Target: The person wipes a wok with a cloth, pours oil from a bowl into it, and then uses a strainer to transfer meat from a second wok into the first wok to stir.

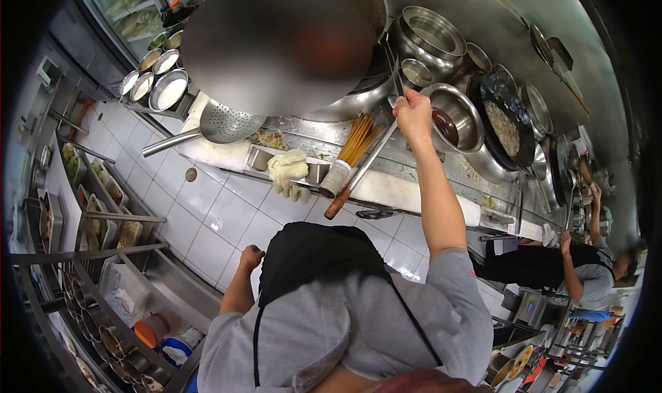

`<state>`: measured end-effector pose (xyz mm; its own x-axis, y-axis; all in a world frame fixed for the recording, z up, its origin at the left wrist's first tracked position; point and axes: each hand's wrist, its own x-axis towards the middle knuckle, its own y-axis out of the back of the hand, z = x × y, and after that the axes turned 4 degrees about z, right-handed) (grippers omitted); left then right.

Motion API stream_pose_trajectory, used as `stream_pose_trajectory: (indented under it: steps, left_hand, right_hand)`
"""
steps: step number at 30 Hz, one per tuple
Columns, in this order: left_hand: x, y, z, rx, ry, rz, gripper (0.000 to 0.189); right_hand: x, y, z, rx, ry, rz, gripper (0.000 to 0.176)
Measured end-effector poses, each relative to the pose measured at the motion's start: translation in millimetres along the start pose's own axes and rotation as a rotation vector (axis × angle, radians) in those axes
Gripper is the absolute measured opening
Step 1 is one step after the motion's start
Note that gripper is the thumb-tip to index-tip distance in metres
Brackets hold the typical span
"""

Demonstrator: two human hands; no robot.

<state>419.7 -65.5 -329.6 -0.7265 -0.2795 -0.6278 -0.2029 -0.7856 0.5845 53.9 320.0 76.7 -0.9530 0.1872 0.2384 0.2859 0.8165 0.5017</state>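
My right hand [412, 120] reaches out over the stove, its fingers wrapped round a long metal tool handle [392, 62]. A metal rod with a wooden grip [338, 204] slants up from the counter edge to the same hand; whether both are one tool I cannot tell. Right beside the hand sits a steel bowl [469, 120] with dark red sauce in it. A bamboo wok brush [358, 139] lies left of the rod. My left hand [252, 256] hangs low over the tiled floor, fingers curled, nothing showing in it. A blurred patch hides much of the cooking area.
A perforated strainer [231, 122] and a pale cloth [287, 166] lie along the counter's front. Seasoning bowls [168, 91] stand at back left, a dark wok [507, 120] and steel pots [433, 31] right. Another person [583, 265] works at far right. Shelving [103, 255] stands left.
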Motion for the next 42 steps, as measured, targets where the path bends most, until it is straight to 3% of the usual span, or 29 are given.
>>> stream_pose_trajectory:
  steps: [1,4,11,15,16,19,21,23,25,26,28,29,30,31,32,33,35,37,41,42]
  left_hand:
    - [2.0,-2.5,-11.0,0.002,0.025,-0.004,0.031]
    - [-11.0,7.5,-6.3,0.073,0.050,-0.033,0.031]
    - [14.7,17.6,27.0,0.212,-0.167,-0.046,0.035]
    - [22.5,21.2,61.7,0.043,-0.138,-0.028,0.034]
    - [43.3,9.8,51.9,0.056,-0.289,0.029,0.023]
    - [58.4,3.1,59.2,0.093,-0.391,0.044,0.023]
    - [55.1,5.4,66.8,0.032,-0.378,-0.003,0.020]
    - [53.7,7.4,67.9,0.043,-0.245,-0.093,0.031]
    - [57.7,3.5,58.9,0.016,-0.233,-0.105,0.030]
    - [64.6,-1.8,43.8,-0.002,-0.233,-0.114,0.031]
    - [69.9,2.6,28.4,0.319,-0.398,-0.118,0.033]
    - [53.3,11.0,35.0,0.268,-0.250,-0.121,0.031]
    - [75.0,3.9,3.0,0.501,-0.473,-0.126,0.029]
    - [68.2,6.7,-0.4,0.424,-0.387,-0.091,0.028]
    - [59.3,12.8,7.2,0.604,-0.624,-0.087,0.029]
    - [58.1,8.5,-0.9,0.467,-0.467,-0.037,0.027]
    - [1.5,20.7,68.2,-0.012,0.127,0.012,0.020]
    - [-20.4,13.5,94.5,-0.192,0.271,0.056,0.019]
    - [-37.1,-15.5,127.4,-0.228,0.231,0.073,0.024]
    - [-37.6,-24.4,132.4,-0.188,0.179,0.073,0.025]
  right_hand:
    - [0.7,1.2,-0.7,-0.009,0.033,0.016,0.037]
    - [-2.1,20.6,-30.8,0.325,-0.209,-0.061,0.035]
    - [-7.5,42.2,-14.5,0.669,-0.449,-0.128,0.004]
    - [-13.1,43.3,11.9,0.894,-0.563,-0.177,0.008]
    - [-13.0,47.4,20.8,0.938,-0.588,-0.188,0.011]
    - [-13.6,63.8,42.5,1.161,-0.687,-0.236,0.016]
    - [-13.6,73.9,56.2,1.278,-0.704,-0.331,0.012]
    - [-12.3,92.3,54.1,1.314,-0.687,-0.289,0.008]
    - [-6.5,121.5,50.0,1.309,-0.659,-0.247,0.006]
    - [3.5,135.6,55.4,1.234,-0.620,-0.155,0.006]
    - [30.8,166.2,66.2,1.154,-0.574,-0.025,0.013]
    - [47.5,183.6,64.7,1.107,-0.568,0.028,0.018]
    - [66.3,198.8,65.6,1.013,-0.515,0.099,0.022]
    - [85.7,211.8,66.2,0.921,-0.461,0.167,0.027]
    - [104.4,221.7,60.8,0.799,-0.409,0.246,0.042]
    - [124.8,230.2,61.8,0.694,-0.373,0.298,0.036]
    - [180.0,252.2,88.6,0.406,-0.324,0.280,0.031]
    - [230.4,264.9,110.7,-0.091,-0.205,0.349,0.026]
    - [295.5,248.7,155.3,-0.812,-0.060,0.411,0.026]
    - [305.4,249.7,166.2,-0.976,-0.014,0.214,0.024]
